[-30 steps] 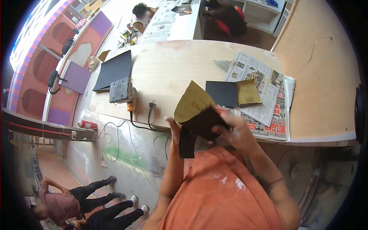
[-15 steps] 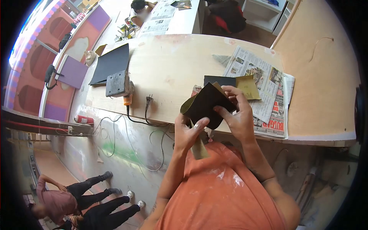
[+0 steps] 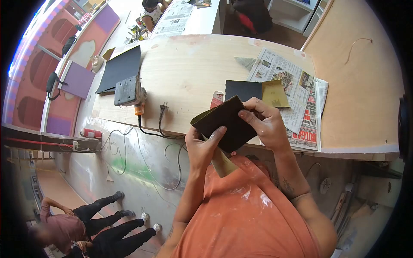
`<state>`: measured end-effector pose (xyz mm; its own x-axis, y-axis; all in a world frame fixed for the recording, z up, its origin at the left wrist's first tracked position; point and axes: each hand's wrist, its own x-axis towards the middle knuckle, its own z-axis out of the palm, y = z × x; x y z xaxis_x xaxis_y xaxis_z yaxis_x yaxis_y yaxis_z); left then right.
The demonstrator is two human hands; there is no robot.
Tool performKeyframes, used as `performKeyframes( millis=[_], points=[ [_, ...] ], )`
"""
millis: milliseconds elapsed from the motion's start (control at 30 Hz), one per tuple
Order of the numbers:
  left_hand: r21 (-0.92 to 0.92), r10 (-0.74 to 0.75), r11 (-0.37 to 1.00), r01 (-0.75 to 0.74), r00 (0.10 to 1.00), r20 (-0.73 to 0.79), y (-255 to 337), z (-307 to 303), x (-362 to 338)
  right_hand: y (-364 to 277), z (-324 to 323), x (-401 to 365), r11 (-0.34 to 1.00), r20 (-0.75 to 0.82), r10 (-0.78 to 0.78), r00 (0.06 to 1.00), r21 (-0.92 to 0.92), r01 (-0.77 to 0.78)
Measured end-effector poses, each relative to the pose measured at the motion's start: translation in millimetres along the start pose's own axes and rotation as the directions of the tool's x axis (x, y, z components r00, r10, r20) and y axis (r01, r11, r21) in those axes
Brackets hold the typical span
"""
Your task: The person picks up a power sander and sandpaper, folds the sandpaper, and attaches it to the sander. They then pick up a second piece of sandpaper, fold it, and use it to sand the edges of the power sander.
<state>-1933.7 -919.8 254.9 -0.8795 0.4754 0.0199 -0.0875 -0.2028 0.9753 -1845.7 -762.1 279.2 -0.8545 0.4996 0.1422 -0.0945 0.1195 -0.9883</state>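
Observation:
A folded sheet of black sandpaper [image 3: 226, 124] with an olive-yellow backing is held between my two hands, close over the table's front edge. My left hand [image 3: 203, 148] grips its lower left side, thumb lying on the dark face. At its upper right corner my right hand [image 3: 264, 121] pinches the edge between thumb and bent fingers. A tan strip [image 3: 223, 165] hangs below the sheet by my left hand. Just beyond, on the table, lie a dark sandpaper piece [image 3: 243, 90] and an olive-yellow piece [image 3: 275, 93], partly over the newspaper [image 3: 282, 77].
An electric sander [image 3: 127, 92] and its plug [image 3: 163, 110] rest on the wooden table [image 3: 185, 64], near a large dark sheet [image 3: 122, 66]. Cords [image 3: 178, 172] trail over the floor. Two people [image 3: 86, 223] stand at lower left; another person [image 3: 151, 13] is beyond the table.
The sheet now lies flatter and more closely folded between my hands. My right thumb has moved up to the sheet's upper corner. Both hands have shifted slightly.

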Motion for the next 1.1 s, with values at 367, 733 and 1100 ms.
performKeyframes(
  millis=[367, 733, 1100],
  points=[
    [0.081, -0.033, 0.996, 0.033, 0.999, 0.000, 11.0, -6.1, -5.5, -8.6, -9.2, -2.6, 0.976, 0.098, 0.067, 0.993, 0.202, -0.086],
    [0.240, -0.014, 0.970, -0.034, 0.980, 0.198, 23.0, -12.0, 2.1, -4.5, -25.3, -6.9, 0.993, -0.086, 0.077, 0.993, 0.092, -0.069],
    [0.264, 0.014, 0.961, -0.080, 0.970, 0.244, 27.3, -17.2, 10.0, 0.1, -34.3, -13.0, 0.997, -0.152, 0.073, 0.986, -0.001, -0.074]
  ],
)
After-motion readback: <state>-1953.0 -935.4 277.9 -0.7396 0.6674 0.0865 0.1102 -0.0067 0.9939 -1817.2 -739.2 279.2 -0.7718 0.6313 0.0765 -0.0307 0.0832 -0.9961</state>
